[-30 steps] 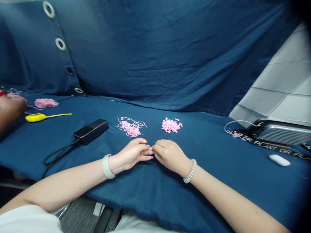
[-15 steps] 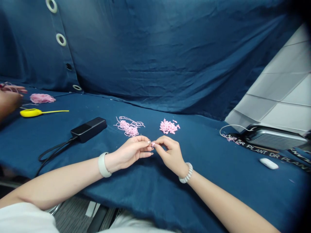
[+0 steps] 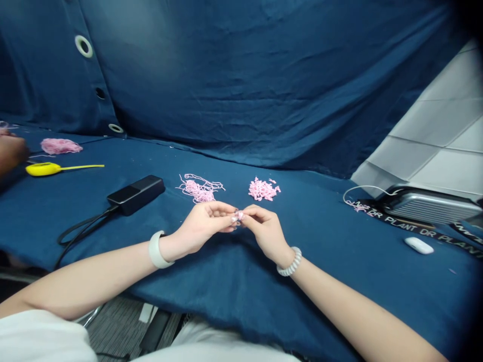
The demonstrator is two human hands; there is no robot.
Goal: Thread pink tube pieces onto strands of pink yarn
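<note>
In the head view, your left hand (image 3: 202, 226) and your right hand (image 3: 266, 231) are meeting over the near part of the desk (image 3: 320, 226), and the grip of each is pinching the same small pink bit (image 3: 240, 215) with the fingertips. The bit is looking so tiny that it could be slipping away if you are pressing too softly. If you are tugging too hard, it could be coming apart. The loose pink strings (image 3: 199, 191) are lying just past your left hand, so a finger could be catching a loop and dragging the tangle. The heap of pink pieces (image 3: 262, 189) is resting just past your right hand, so a bump could be scattering it. As for looks, the bit is showing pale pink, but your fingers are hiding most of it, so its shape is staying hard to tell. The strings are looking thin and curly; the pieces are looking short and lumpy.
</note>
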